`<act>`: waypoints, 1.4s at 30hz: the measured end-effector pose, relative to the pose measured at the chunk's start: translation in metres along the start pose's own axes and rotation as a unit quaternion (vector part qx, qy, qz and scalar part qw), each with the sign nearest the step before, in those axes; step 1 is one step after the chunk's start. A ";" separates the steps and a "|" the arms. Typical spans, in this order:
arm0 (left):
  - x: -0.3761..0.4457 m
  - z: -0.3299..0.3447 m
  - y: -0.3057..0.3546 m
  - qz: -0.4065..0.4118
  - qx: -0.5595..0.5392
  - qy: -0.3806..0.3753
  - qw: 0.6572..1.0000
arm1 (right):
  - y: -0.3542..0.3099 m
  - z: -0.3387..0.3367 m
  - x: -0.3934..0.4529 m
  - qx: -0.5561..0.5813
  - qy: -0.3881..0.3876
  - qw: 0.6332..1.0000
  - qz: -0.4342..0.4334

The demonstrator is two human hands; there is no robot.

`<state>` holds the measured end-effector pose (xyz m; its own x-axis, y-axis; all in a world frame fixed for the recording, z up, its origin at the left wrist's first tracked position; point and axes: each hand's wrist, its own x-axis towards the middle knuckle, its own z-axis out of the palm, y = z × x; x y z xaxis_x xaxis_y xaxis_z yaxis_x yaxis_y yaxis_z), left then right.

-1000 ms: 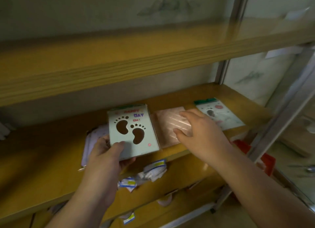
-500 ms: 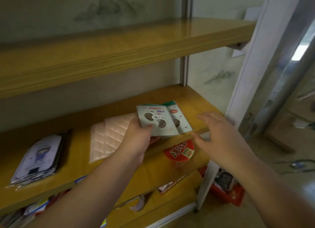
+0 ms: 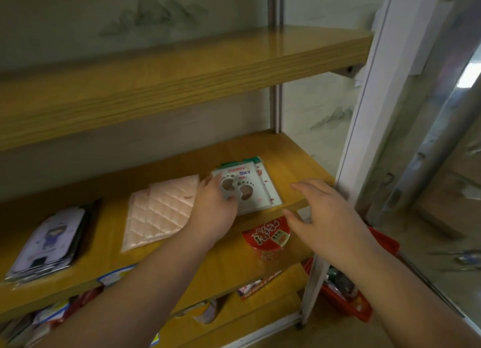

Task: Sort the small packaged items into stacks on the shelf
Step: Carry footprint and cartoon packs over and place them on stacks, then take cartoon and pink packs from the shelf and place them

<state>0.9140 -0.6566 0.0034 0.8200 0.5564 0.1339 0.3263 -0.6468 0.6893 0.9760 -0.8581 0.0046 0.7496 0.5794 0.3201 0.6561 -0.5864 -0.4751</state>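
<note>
Footprint packet (image 3: pixel 244 189) lowered onto stack; left hand (image 3: pixel 216 212) pinches it.

Footprint pack (image 3: pixel 244 191) atop a matching pack at the middle shelf's (image 3: pixel 294 163) right end, quilted pads (image 3: pixel 161 212) to its left, card stack (image 3: pixel 49 241) far left, lidded cup (image 3: pixel 268 237) below the front edge

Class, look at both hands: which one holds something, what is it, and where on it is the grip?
The left hand holds the footprint card pack by its lower left corner, setting it on a matching pack. The right hand holds nothing.
</note>
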 end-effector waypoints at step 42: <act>-0.317 -0.382 -0.306 -0.081 0.169 0.181 0.965 | -0.448 0.201 -0.078 0.041 -0.116 0.958 -0.259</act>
<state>0.3743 -0.4361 0.0223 0.5476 0.7704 0.3265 0.6212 -0.6358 0.4582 0.6061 -0.5272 0.0277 0.2799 0.8965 0.3434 0.9182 -0.1456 -0.3683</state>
